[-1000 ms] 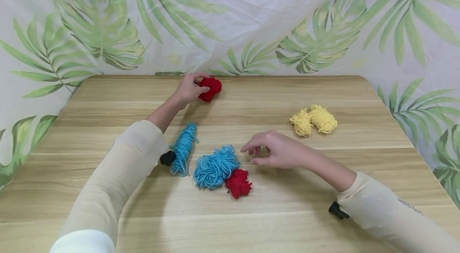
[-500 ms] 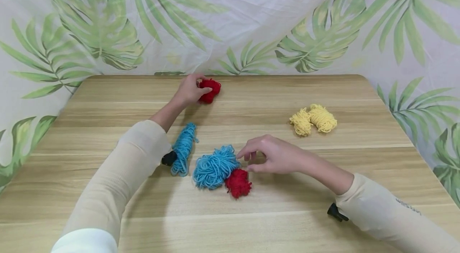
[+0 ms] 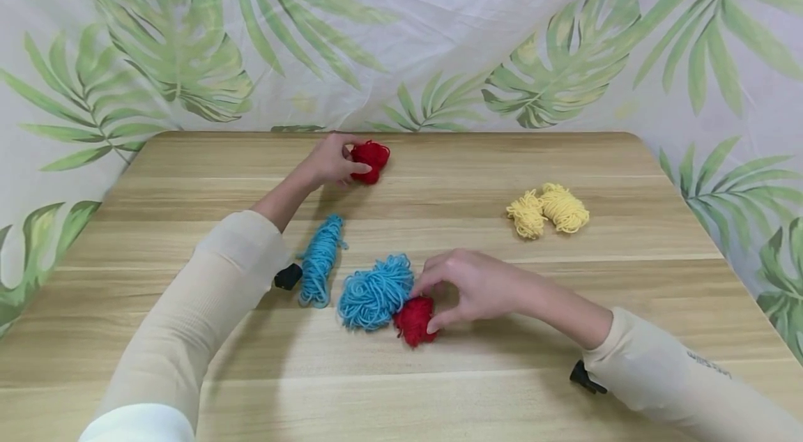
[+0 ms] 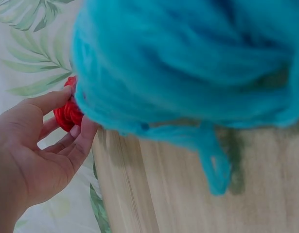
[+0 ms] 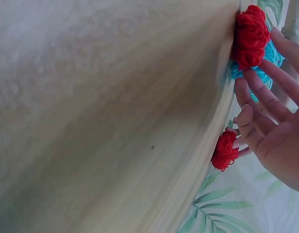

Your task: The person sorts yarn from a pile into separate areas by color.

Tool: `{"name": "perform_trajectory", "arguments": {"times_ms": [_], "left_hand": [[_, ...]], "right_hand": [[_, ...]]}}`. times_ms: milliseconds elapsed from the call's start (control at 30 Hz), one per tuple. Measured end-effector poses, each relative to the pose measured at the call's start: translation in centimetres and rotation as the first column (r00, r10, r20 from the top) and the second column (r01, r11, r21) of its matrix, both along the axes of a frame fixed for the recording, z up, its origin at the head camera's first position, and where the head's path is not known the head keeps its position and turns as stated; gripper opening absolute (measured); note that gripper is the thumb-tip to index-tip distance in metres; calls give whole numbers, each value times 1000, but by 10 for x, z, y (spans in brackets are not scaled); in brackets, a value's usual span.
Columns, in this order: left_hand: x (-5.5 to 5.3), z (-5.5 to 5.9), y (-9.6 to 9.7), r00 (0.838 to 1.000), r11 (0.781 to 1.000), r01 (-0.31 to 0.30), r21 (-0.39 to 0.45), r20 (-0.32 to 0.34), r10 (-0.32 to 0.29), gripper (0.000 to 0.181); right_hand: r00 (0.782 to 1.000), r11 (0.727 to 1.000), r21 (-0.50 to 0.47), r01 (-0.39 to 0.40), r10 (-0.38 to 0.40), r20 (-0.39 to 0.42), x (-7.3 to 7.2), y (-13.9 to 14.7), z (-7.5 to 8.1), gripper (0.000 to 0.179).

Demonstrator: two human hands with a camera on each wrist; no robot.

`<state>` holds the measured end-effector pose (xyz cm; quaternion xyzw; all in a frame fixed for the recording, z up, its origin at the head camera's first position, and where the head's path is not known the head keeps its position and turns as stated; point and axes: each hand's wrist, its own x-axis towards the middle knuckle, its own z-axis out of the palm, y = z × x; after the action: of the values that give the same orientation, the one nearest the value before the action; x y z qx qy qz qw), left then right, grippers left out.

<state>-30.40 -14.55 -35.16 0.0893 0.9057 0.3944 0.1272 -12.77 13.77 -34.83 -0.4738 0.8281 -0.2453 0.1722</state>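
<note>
Near the table's far edge, my left hand [image 3: 331, 159] grips a red yarn bundle [image 3: 374, 157] between thumb and fingers. The left wrist view shows the thumb and fingertips on this red yarn [image 4: 66, 115]. My right hand [image 3: 479, 285] reaches over a second, smaller red yarn bundle [image 3: 414, 323], thumb on its near right side and index finger at its top. In the right wrist view its fingers are spread beside that red yarn [image 5: 250, 36], not closed round it. A round blue yarn bundle [image 3: 373, 292] lies against the smaller red one.
A long blue yarn skein [image 3: 321, 257] lies beside my left forearm and fills much of the left wrist view. Two yellow yarn bundles [image 3: 563, 208] touch each other at the right. A leaf-print cloth [image 3: 439, 24] hangs behind the wooden table [image 3: 401, 407].
My right hand has moved down and slightly left, from beside the blue yarn to the smaller red bundle. The left hand has shifted slightly nearer with its red yarn.
</note>
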Motion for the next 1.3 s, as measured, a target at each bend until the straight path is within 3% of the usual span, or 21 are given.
{"name": "perform_trajectory", "arguments": {"times_ms": [367, 800, 1133, 1300], "left_hand": [[-3, -6, -2, 1000, 1000, 17, 13, -3, -17, 60], [-4, -9, 1, 1000, 1000, -4, -2, 15, 4, 63], [0, -6, 3, 1000, 998, 2, -59, -8, -2, 70], [1, -4, 3, 999, 996, 21, -87, -32, -24, 68]], "right_hand": [[999, 999, 42, 11, -9, -43, 2, -8, -3, 39], [999, 995, 84, 50, -52, 18, 4, -13, -1, 25], [999, 993, 117, 23, -19, -37, 6, -14, -1, 43], [997, 991, 133, 25, -16, -71, 9, -17, -1, 40]]}}
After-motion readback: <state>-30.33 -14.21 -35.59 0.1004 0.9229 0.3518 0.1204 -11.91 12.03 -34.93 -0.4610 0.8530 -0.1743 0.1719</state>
